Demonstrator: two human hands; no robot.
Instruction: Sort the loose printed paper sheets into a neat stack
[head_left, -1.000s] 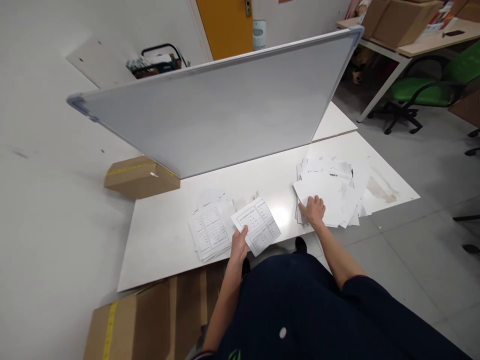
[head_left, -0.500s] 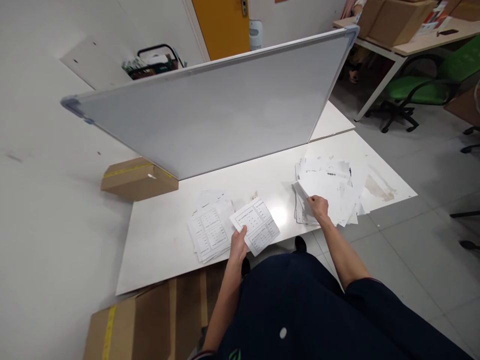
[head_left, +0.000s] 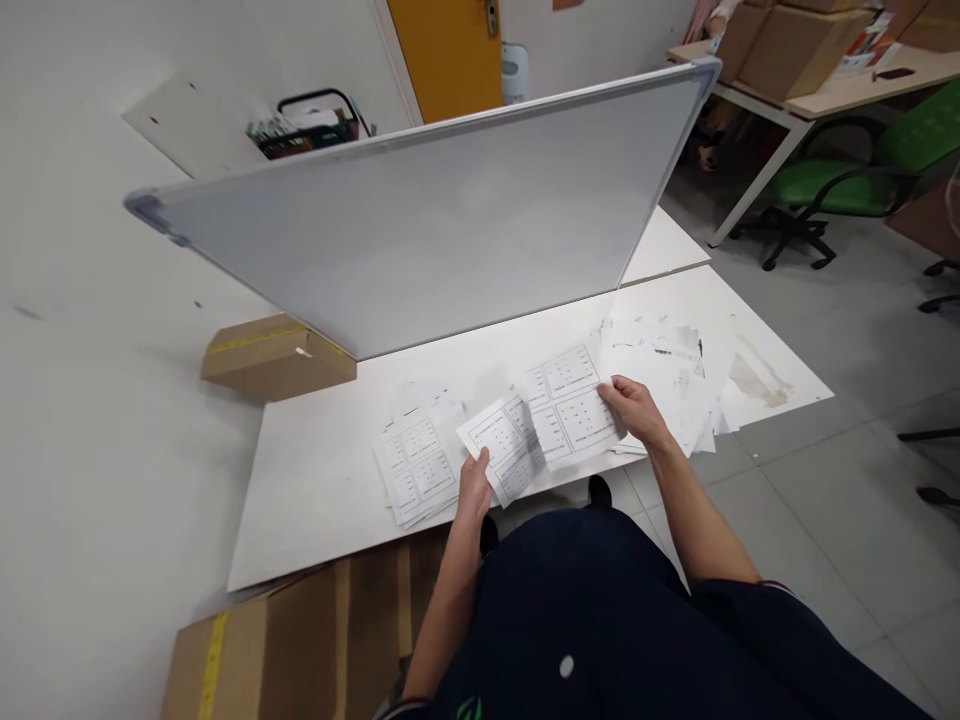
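My left hand [head_left: 474, 484] grips a printed paper sheet [head_left: 501, 437] near its lower left edge, thumb on top. Another printed sheet [head_left: 574, 405] is pinched by my right hand [head_left: 634, 408] at its right side; its left edge meets or slightly overlaps the first sheet. Both sheets carry boxed printed panels and are held above the white table [head_left: 315, 490]. Left of my left hand lies a stack of similar printed sheets [head_left: 424, 455]. Beyond my right hand spreads a loose, untidy pile of papers [head_left: 667, 375], partly covered by the hand and its sheet.
A whiteboard [head_left: 450, 220] stands upright along the table's back. A cardboard box [head_left: 277, 358] sits at the back left, and larger cardboard boxes [head_left: 300, 640] are below the front edge. To the right are a green chair [head_left: 840, 185] and a desk [head_left: 847, 98] with boxes.
My right hand has lifted a sheet off the right pile and brought it left, face showing, up to the left hand's sheet. My left hand has barely moved.
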